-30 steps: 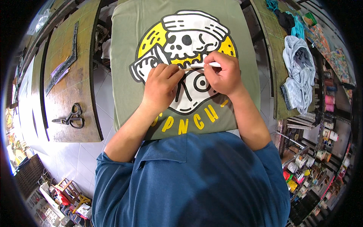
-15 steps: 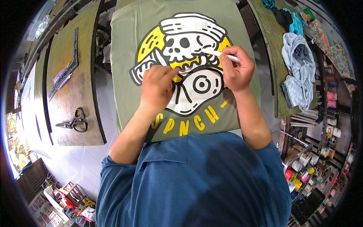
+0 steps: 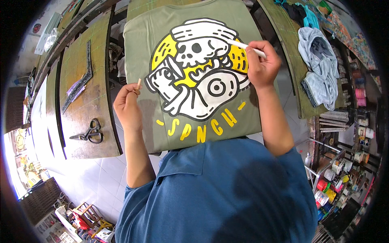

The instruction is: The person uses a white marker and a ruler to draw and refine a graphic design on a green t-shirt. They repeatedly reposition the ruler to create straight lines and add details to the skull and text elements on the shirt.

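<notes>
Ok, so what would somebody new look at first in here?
Probably the big skull picture on the green shirt, right in the middle. Next, maybe the thin white stick in the right hand, over the picture's upper right. Then the black scissors on the wooden board at the left.

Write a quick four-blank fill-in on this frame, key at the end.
1. The slim tool in the right hand is coloured ____.
2. The short tan stub is pinched in the hand on the person's ____ side.
3. The lettering on the green shirt is ____.
4. The crumpled pale garment lies on a board to the person's ____.

Missing words: white; left; yellow; right.
</notes>
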Demonstrator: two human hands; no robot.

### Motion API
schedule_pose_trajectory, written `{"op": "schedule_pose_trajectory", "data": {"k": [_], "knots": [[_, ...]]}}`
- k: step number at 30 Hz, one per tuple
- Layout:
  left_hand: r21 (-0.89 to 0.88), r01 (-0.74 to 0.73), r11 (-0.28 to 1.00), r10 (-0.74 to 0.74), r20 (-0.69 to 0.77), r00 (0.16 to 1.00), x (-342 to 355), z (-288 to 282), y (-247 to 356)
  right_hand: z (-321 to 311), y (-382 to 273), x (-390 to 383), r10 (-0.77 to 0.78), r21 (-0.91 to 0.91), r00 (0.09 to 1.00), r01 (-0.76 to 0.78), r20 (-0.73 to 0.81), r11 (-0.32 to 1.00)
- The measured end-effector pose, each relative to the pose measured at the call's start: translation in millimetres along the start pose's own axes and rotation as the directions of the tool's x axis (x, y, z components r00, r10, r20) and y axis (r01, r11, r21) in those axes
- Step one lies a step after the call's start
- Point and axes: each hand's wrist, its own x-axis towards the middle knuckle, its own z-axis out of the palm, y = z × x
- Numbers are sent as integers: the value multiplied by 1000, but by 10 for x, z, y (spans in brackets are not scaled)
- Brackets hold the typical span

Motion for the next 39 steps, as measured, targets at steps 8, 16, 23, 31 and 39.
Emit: {"op": "schedule_pose_trajectory", "data": {"k": [8, 16, 23, 31, 39], "knots": [[61, -31, 998, 31, 6, 1000, -217, 184, -134, -64, -35, 72, -57, 58, 993, 63, -101, 996], [50, -108, 993, 108, 14, 994, -269, 204, -119, -148, 28, 74, -81, 28, 992, 84, -94, 996], [-4, -60, 998, 61, 103, 993, -248, 229, -72, -153, 51, 74, -98, -29, 992, 97, -73, 995], [96, -147, 984, 126, 195, 973, -138, 388, -58, -131, 69, 64, -114, -40, 993, 112, -41, 993], [203, -527, 825, 410, 427, 806, 69, 624, -23, -85, 41, 17, -67, -100, 998, 67, 2, 993]]}}
